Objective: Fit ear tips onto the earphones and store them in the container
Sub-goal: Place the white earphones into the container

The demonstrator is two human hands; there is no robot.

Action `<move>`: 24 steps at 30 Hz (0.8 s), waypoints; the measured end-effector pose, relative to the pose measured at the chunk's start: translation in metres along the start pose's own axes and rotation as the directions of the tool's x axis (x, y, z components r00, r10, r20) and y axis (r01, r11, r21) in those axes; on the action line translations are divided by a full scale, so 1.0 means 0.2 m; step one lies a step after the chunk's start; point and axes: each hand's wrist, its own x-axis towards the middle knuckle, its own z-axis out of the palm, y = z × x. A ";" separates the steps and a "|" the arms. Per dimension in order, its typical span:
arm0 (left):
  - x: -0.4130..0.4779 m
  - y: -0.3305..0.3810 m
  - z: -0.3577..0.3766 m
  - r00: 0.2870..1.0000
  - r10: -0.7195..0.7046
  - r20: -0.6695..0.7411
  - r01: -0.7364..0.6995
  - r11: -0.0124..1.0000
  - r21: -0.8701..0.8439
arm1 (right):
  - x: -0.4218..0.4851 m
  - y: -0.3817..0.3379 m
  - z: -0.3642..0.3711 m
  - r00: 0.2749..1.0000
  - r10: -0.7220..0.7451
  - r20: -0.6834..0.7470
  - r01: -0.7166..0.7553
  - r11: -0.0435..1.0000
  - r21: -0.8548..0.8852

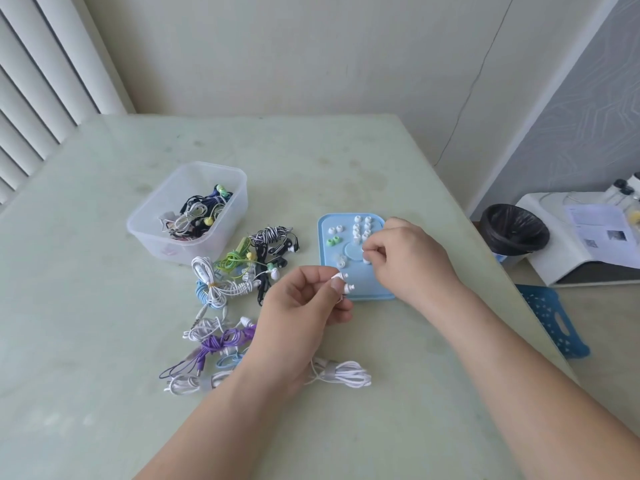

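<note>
Beyond the blue tray (377,294), bare bench (311,161) is lying open to its far edge. Left of the tray, coiled earphones (239,268) are crowding the way, and farther left the clear container (152,233) is standing. Right of the tray, a narrow strip is running free.

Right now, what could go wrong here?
The small ear tip pinched by the right hand could slip and fall among the others on the blue tray. The left hand holds two earbuds close together, so seating the tip may be awkward. The white cable under the forearm could snag.
</note>
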 end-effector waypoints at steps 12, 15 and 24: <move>0.00 0.00 0.00 1.000 -0.016 0.001 0.016 0.998 -0.057 | -0.06 0.00 -0.02 0.994 -0.099 0.049 0.104 0.989 -0.103; -0.01 0.00 0.00 1.000 -0.008 0.001 0.008 0.997 -0.077 | -0.08 -0.02 -0.03 0.992 -0.108 -0.061 0.109 0.994 0.015; -0.02 0.03 -0.04 0.981 0.195 -0.012 -0.195 0.981 0.019 | -0.21 -0.19 0.02 0.963 0.103 0.249 -0.257 0.069 0.964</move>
